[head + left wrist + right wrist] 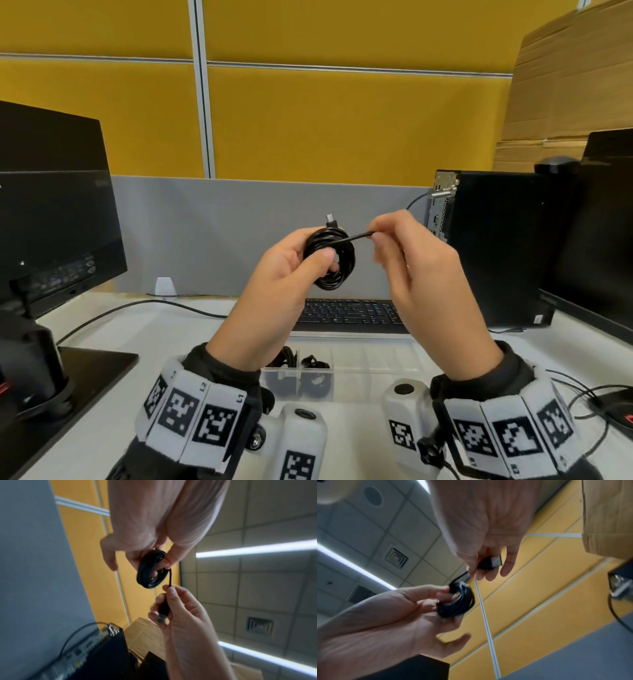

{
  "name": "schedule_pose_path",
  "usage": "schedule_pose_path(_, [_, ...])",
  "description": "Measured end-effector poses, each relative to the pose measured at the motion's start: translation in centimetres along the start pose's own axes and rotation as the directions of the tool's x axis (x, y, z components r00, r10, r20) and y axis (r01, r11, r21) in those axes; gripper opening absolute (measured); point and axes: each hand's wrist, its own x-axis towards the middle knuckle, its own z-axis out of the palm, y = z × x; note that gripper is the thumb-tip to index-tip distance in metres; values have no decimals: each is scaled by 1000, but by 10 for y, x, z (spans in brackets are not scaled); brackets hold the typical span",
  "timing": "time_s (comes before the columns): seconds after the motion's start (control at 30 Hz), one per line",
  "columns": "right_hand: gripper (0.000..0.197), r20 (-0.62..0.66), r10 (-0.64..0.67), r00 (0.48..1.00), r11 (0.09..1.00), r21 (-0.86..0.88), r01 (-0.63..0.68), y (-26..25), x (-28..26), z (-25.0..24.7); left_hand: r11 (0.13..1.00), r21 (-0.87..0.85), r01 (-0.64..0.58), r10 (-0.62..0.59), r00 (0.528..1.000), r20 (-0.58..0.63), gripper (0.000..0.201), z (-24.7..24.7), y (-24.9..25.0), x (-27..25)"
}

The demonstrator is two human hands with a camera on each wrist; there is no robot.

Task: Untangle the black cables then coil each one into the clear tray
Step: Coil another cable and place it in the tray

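Note:
A black cable wound into a small coil (pixel 330 260) (pixel 150 570) (pixel 456 601) is held up above the desk. My left hand (pixel 291 263) (pixel 145 534) grips the coil, thumb pressed on its front. A small plug (pixel 330 219) sticks up from the coil's top. My right hand (pixel 404 253) (pixel 488 534) pinches the cable's free end just right of the coil, and its USB plug (pixel 491 562) (pixel 163 612) lies inside the fingers. The clear tray (pixel 370 370) sits on the desk below my hands, with other coiled black cables (pixel 298 373) in its left compartments.
A black keyboard (pixel 349 315) lies behind the tray. A monitor (pixel 51 205) on its stand is at the left, a black computer tower (pixel 496 246) at the right. Loose cables (pixel 589 401) trail at the desk's right edge. A grey and yellow partition (pixel 274 137) backs the desk.

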Motion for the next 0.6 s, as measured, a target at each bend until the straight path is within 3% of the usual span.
schedule_pose_path(0.07, [28, 111, -88, 990, 985, -141, 103, -2, 0, -3, 991, 133, -21, 27, 998, -49, 17, -1, 4, -1])
schedule_pose_path(0.13, [34, 211, -90, 973, 964, -229, 139, -9, 1, -2, 961, 274, -33, 48, 998, -46, 20, -1, 6, -2])
schedule_pose_path(0.2, [18, 260, -38, 965, 957, -268, 110, -17, 3, -3, 934, 356, -28, 39, 999, -24, 21, 0, 7, -4])
schedule_pose_path(0.27, [31, 284, 25, 958, 954, -293, 62, -20, 4, -3, 939, 344, -10, 11, 1000, -2, 21, 1, 6, -4])
schedule_pose_path(0.33, [37, 297, 99, 950, 980, -195, -41, -19, 5, -1, 968, 250, 25, -27, 1000, 4, 21, 1, 5, -5])
schedule_pose_path(0.43, [39, 332, 183, 925, 957, 157, -245, -13, 4, 3, 993, 95, 76, -79, 996, 29, 24, 0, 6, -5])
schedule_pose_path(0.6, [28, 263, 161, 951, 886, 386, -257, -9, 4, 10, 989, -130, 74, -66, 996, 63, 32, 1, 9, -1])
